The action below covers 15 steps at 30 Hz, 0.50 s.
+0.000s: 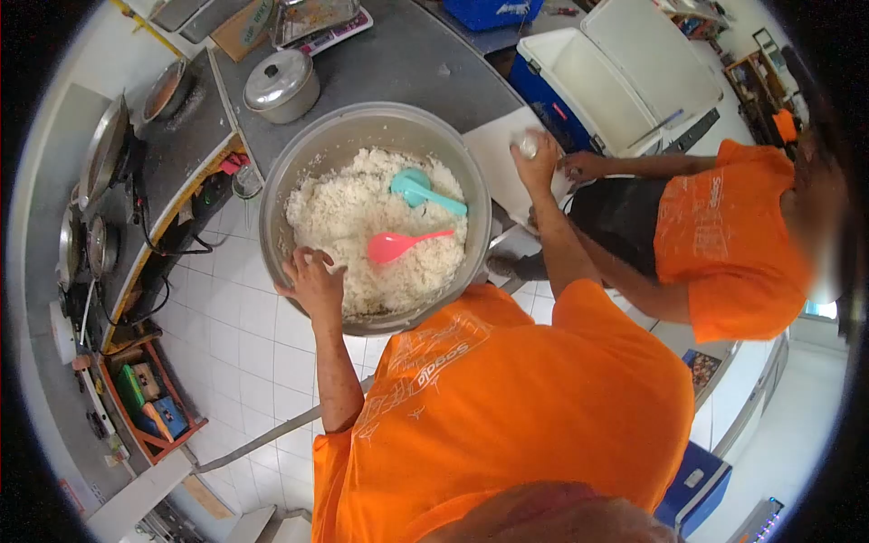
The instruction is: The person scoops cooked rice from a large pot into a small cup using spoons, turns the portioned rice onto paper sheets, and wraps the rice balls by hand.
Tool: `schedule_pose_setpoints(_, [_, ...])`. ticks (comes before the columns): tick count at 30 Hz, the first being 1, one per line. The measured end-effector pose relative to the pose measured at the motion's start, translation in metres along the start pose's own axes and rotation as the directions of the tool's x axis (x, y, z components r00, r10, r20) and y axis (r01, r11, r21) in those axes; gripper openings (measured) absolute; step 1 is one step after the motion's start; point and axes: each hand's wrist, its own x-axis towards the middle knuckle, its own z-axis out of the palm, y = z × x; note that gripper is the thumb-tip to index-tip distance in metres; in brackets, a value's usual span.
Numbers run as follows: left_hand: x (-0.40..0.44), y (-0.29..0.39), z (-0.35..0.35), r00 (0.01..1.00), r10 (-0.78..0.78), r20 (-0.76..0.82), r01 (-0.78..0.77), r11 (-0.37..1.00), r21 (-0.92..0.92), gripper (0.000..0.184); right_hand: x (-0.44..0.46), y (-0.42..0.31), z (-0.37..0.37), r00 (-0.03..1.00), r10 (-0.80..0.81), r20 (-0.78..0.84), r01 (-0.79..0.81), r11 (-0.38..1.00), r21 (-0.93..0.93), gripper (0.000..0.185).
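Orange T-shirt [543,398], white line print on soft cloth, nearest the lens. Beyond it, a wide round pot [380,127], dull grey metal, with clumped, grainy cooked rice [330,217] inside. Lying on the rice, two smooth plastic tools: pink paddle [387,248], oval blade leftward, long axis near level, handle tipping slightly up to the right; teal scoop [411,186], rounded bowl upper left, handle slanting down right. Left hand [314,282] at the pot's lower-left rim, fingers spread and bent; contact unclear. Right hand [538,165] closed about a small pale object [528,147], too small to identify, near a flat white board [489,149]
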Motion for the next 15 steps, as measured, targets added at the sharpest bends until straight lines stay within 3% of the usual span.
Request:
schedule_pose_setpoints(1, [-0.001, 0.006, 0.0, 0.997, -0.003, 0.073, 0.004, 1.0, -0.008, 0.048, -0.008, 0.018, 0.006, 0.996, 0.035, 0.084, -0.006, 0.947, -0.321, 0.048])
schedule_pose_setpoints(2, [-0.001, 0.009, 0.003, 0.993, -0.041, 0.106, 0.042, 0.999, -0.006, 0.059, -0.026, 0.045, 0.026, 0.98, 0.094, 0.174, -0.015, 0.913, -0.408, 0.046])
schedule_pose_setpoints(3, [-0.002, 0.014, -0.002, 0.993, -0.052, 0.108, 0.053, 0.999, -0.005, 0.059, -0.04, 0.069, 0.043, 0.953, 0.161, 0.255, -0.015, 0.871, -0.491, 0.045])
schedule_pose_setpoints(5, [0.002, 0.022, -0.017, 0.986, -0.117, 0.118, 0.124, 0.991, -0.05, 0.076, -0.04, 0.087, 0.053, 0.965, 0.13, 0.229, -0.009, 0.886, -0.464, 0.043])
schedule_pose_setpoints(6, [0.006, 0.018, -0.018, 0.976, -0.16, 0.146, 0.175, 0.98, -0.097, 0.095, -0.034, 0.09, 0.056, 0.973, 0.113, 0.2, -0.014, 0.898, -0.439, 0.041])
schedule_pose_setpoints(7, [0.007, 0.015, -0.019, 0.973, -0.177, 0.146, 0.191, 0.978, -0.089, 0.095, -0.026, 0.094, 0.058, 0.971, 0.103, 0.213, -0.001, 0.902, -0.431, 0.041])
schedule_pose_setpoints(9, [0.001, 0.004, -0.027, 0.967, -0.245, 0.068, 0.241, 0.968, 0.067, 0.114, -0.012, 0.093, 0.051, 0.87, 0.427, 0.245, -0.334, 0.878, -0.343, 0.039])
schedule_pose_setpoints(10, [-0.001, -0.016, -0.021, 0.978, -0.144, 0.149, 0.127, 0.985, 0.115, 0.131, 0.001, 0.096, 0.045, 0.854, 0.434, 0.286, -0.333, 0.88, -0.339, 0.04])
schedule_pose_setpoints(11, [-0.004, -0.03, -0.022, 0.974, -0.166, 0.154, 0.149, 0.982, 0.117, 0.131, 0.011, 0.095, 0.037, 0.837, 0.439, 0.326, -0.33, 0.881, -0.34, 0.04])
schedule_pose_setpoints(13, [0.0, -0.056, -0.025, 0.908, -0.268, 0.323, 0.297, 0.954, -0.045, 0.137, 0.018, 0.063, 0.013, 0.936, 0.335, 0.105, -0.298, 0.917, -0.264, 0.042])
schedule_pose_setpoints(14, [-0.005, -0.068, -0.014, 0.926, -0.219, 0.308, 0.176, 0.971, 0.16, 0.136, 0.024, 0.042, -0.002, 0.967, 0.253, 0.025, -0.239, 0.937, -0.254, 0.045])
schedule_pose_setpoints(15, [-0.011, -0.069, -0.01, 0.923, -0.23, 0.308, 0.189, 0.969, 0.157, 0.136, 0.026, 0.021, -0.015, 0.985, 0.166, -0.054, -0.174, 0.953, -0.249, 0.049])
